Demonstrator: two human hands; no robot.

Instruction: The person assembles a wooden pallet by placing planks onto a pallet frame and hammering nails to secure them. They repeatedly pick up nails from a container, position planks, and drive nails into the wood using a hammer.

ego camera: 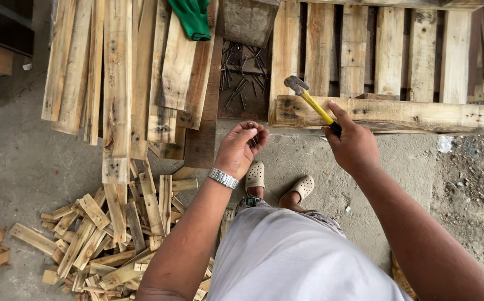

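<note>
- The right hand (352, 144) is closing firmly around the dark grip end of a yellow-handled claw hammer with a grey steel head (311, 100), holding it right of centre, with the head tilting up and left over the near rail of the pallet.
- The hammer is looking head-heavy and rigid; gripping low on the handle, as the hand is doing, seems to give the best swing and control.
- The left hand (241, 149) is curling palm-up, fingertips pinching together on a few thin dark nails (250, 127); these are probably light, hard and easy to drop, so a fingertip pinch suits them.
- A silver metal wristwatch (223, 178) is sitting on the left wrist.
- The rough pale wooden slatted pallet (387, 114) is lying far and to the right, its boards knotty, stiff and splintery, with dark stains.
- A loose scatter of dark nails (241, 83) is lying in the gap left of the pallet.
- Long weathered planks (116, 89) are stacking up at far left, with a green cloth glove (193, 19) resting on them.
- Short offcut wood pieces (103, 239) are piling up near left on the grey concrete floor (13, 167).
</note>
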